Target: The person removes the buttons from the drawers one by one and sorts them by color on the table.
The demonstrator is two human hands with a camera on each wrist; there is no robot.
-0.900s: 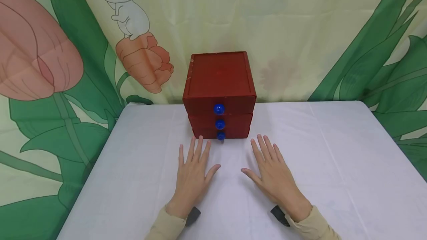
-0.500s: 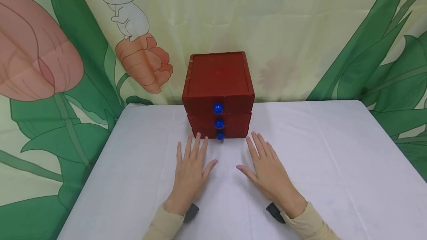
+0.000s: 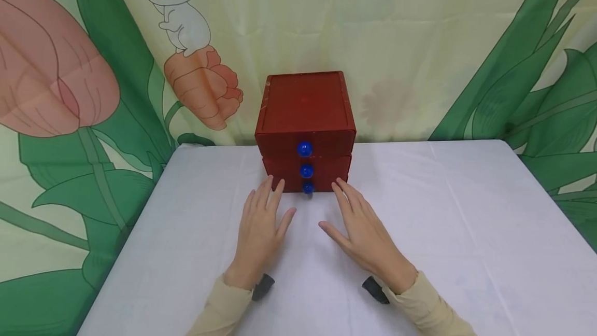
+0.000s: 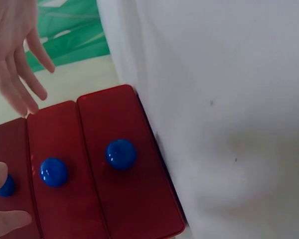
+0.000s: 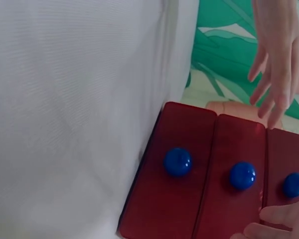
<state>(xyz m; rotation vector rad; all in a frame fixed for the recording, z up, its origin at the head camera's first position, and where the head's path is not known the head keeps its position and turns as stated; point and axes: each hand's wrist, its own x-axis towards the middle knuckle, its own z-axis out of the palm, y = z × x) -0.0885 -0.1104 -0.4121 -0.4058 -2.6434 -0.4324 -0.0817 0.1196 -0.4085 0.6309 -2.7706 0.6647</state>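
Note:
A dark red cabinet [image 3: 305, 102] with three stacked drawers stands at the back of the table. Each drawer front bears a round blue knob [image 3: 305, 149], and all drawers are closed. My left hand [image 3: 258, 232] is held before the cabinet's lower left, fingers extended and thumb apart; its fingertips overlap the bottom drawer in the head view. Opposite it, my right hand [image 3: 366, 232] has its fingertips near the lower right corner. Both hands hold nothing. In the left wrist view the bottom drawer's knob [image 4: 121, 154] shows plainly; the right wrist view also shows the middle knob [image 5: 242, 175].
A white cloth covers the table [image 3: 443, 211]. Right behind the cabinet hangs a curtain [image 3: 401, 56] printed with leaves, a tulip and a rabbit on a carrot. Each wrist carries a small black device [image 3: 263, 287] below the palm side.
Both hands have moved forward to the cabinet and come nearer each other, the right hand shifting left. Their fingers look less spread. The cabinet has stayed put with its drawers closed.

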